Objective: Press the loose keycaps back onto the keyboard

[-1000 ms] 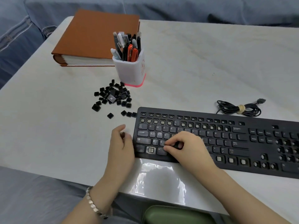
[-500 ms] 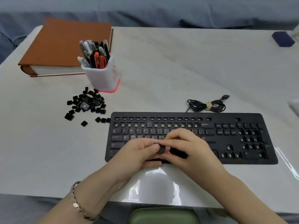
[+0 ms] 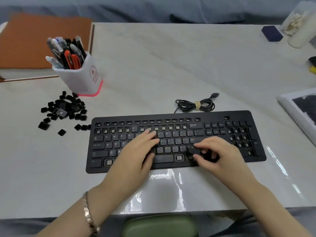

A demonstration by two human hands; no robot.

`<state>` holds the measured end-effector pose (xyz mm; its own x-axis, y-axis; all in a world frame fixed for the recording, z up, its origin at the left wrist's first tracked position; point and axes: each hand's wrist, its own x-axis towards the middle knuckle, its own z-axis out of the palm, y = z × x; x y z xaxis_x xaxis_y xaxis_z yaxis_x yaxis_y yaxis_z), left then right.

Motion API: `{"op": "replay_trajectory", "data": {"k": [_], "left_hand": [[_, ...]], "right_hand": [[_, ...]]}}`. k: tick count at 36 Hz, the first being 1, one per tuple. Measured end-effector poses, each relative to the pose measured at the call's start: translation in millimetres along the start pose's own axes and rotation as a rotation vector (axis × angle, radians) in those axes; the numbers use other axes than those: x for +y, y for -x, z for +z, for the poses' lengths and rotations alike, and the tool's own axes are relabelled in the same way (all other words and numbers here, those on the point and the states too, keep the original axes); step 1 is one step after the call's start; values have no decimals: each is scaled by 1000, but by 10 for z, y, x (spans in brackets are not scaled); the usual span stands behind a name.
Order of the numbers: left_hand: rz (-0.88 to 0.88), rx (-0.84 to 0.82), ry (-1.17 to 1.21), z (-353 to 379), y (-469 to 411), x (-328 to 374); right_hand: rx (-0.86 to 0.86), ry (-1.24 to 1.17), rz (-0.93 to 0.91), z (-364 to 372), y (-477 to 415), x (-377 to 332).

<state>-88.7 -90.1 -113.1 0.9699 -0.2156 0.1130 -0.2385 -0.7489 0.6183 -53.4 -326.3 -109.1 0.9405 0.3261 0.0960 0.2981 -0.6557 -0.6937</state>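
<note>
One black rectangular plastic keyboard on pale marbled counter, long axis left to right, cable edge away from person; right hand grip clamped on small black keycap over bottom row; left hand flat on middle keys, grip apart

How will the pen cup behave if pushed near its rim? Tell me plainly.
The pen cup probably tips before sliding: pens stand well above its rim, raising its weight. Pushed low, it likely slides, since the table looks glossy. Pens may spill.
</note>
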Motion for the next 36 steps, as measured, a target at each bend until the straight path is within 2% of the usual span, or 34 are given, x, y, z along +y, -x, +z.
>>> {"op": "replay_trajectory", "data": {"k": [6, 16, 30, 36], "left_hand": [[144, -26, -144, 297, 89, -114], [144, 2, -184, 433, 132, -158], [150, 9, -216, 457, 154, -161], [152, 2, -222, 451, 147, -150]], "right_hand": [[-118, 33, -37, 151, -25, 30], [-144, 151, -134, 300, -68, 51], [-158, 46, -131, 326, -75, 112], [-98, 65, -125, 349, -58, 84]]}}
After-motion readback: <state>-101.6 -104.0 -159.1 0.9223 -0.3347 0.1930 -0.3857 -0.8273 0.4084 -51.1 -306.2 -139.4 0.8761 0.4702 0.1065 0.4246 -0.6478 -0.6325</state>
